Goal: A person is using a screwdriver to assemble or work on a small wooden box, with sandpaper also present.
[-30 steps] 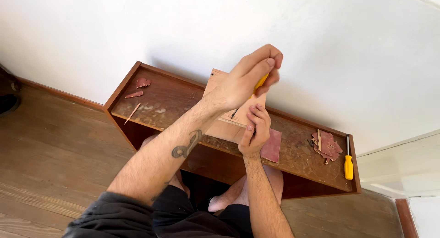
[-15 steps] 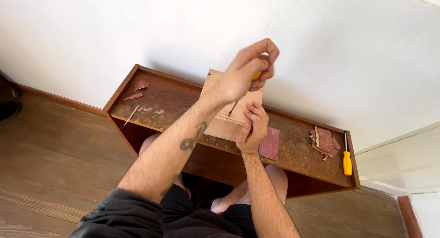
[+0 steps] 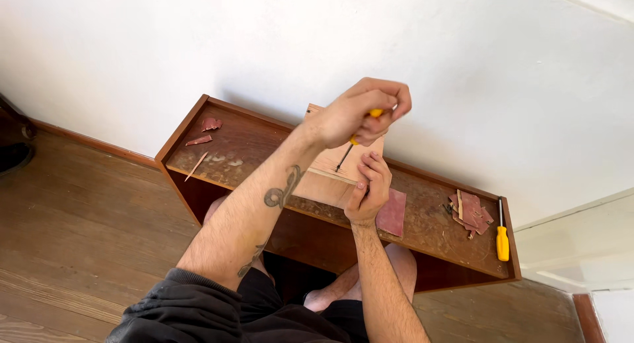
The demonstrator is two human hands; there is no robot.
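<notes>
Yellow screwdriver (image 3: 360, 128): your left hand (image 3: 360, 112) gripped its handle; your right hand's (image 3: 370, 188) fingers pinched the wooden board (image 3: 330, 174).

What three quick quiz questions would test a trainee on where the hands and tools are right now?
1. True or false: the left hand grips a yellow-handled screwdriver with its tip down on the light wooden panel.
2. Which hand steadies the panel at its near edge? A) right hand B) left hand C) neither
3. Fill in: a second yellow-handled screwdriver lies at the ____ end of the dark wooden cabinet, beside a pile of reddish scraps.

Key: 1 true; 2 A; 3 right.
</notes>
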